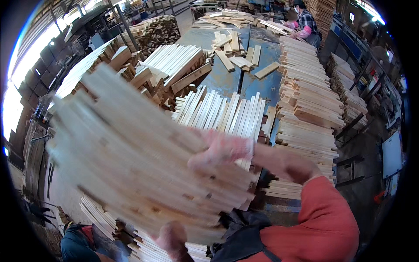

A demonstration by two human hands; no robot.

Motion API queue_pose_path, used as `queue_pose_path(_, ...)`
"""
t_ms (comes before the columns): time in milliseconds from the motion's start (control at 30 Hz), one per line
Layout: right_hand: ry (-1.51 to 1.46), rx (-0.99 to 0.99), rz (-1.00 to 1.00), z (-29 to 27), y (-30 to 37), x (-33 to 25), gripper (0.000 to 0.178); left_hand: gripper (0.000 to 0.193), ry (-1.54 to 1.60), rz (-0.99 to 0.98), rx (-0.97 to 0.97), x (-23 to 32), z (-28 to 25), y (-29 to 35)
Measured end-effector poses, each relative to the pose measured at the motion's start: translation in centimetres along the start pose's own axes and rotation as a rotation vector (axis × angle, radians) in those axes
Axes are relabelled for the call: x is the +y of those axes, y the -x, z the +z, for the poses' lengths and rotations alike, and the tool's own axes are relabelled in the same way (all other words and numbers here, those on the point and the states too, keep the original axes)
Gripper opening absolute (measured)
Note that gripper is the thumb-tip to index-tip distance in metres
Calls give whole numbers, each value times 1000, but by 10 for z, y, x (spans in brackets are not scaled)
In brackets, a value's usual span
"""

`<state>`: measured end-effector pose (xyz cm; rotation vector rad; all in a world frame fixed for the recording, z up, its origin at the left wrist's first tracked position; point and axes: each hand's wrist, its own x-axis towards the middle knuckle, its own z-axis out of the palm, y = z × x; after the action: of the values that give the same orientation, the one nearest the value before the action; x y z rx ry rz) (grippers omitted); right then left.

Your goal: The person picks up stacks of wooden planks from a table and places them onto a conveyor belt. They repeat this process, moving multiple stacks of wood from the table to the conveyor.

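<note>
A broad row of wooden slats [144, 161], laid side by side and blurred by motion, is held tilted in front of me. My right hand [224, 146], in a pink and white glove, grips its upper edge with the fingers closed round it. At the lower edge my left hand [171, 238] is closed on the same slats, its fingers partly hidden. Just beyond the held slats, a row of pale slats [227, 113] lies on the blue-grey table [266, 89].
Long stacked slats [310, 105] line the table's right side. Loose boards [231, 46] lie scattered farther back. Piled wood [174, 65] stands at the left. A co-worker in a plaid shirt [305, 22] handles boards at the far right. More slats [98, 216] sit low on the left, beside a teal-clad person [78, 244].
</note>
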<state>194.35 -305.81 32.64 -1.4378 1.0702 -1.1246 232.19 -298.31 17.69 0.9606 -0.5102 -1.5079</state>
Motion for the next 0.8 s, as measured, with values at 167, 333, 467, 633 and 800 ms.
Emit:
queue_pose_path(167, 503, 385, 199, -83, 20, -5, 75, 111, -180, 33, -160, -35, 195, 27)
queue_pose_path(333, 730, 491, 484, -178, 41, 40, 81, 116, -180, -28, -305, -96, 265, 24)
queue_pose_path(467, 599, 381, 453, -206, 12, 51, 93, 120, -155, -50, -282, -120, 286, 3)
queue_pose_path(633, 982, 285, 324, -240, -56, 93, 69, 95, -883, -129, -482, -111, 275, -60)
queue_pose_path(800, 1368, 94, 384, -257, -75, 195, 56, 75, -1263, -105, -591, -122, 279, -95)
